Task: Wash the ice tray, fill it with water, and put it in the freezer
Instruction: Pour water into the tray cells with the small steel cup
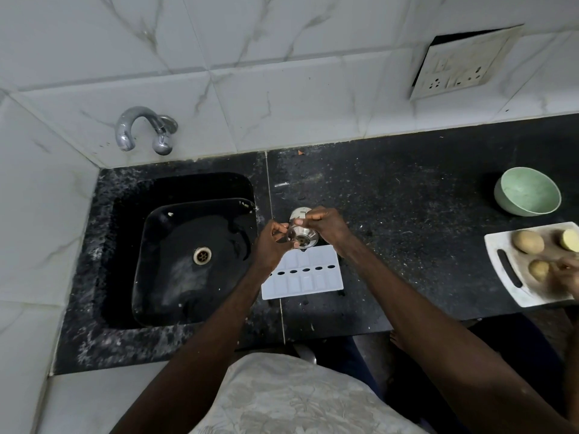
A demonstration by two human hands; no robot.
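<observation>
- Holding a small steel cup (pixel 303 239) between both hands, the person keeps it tipped on its side just above the far edge of the ice tray (pixel 308 277).
- Left hand (pixel 270 245): fingers curled, pinching the cup from the sink side.
- Right hand (pixel 327 227): fingers curled over the top of the cup from the other side, knuckles up.
- A pale round shape shows just behind the cup; what it is I cannot tell.
- The ice tray is white and lies flat on the black counter (pixel 407 214), just right of the sink (pixel 131 261), with a row of dark oval holes along its middle. Whether its cells hold water cannot be made out.
- The sink is black, its basin wet, with a metal drain (pixel 202 255) at the bottom.
- A chrome tap (pixel 138 128) sticks out of the tiled wall behind the sink.
- A pale green bowl (pixel 528 192) stands far right on the counter, well apart from the tray.
- Near it a white cutting board (pixel 507 270) carries potatoes (pixel 529 241); a blurred second person's hand (pixel 567 274) rests at its right edge.
- A socket plate (pixel 454 67) sits high on the wall.
</observation>
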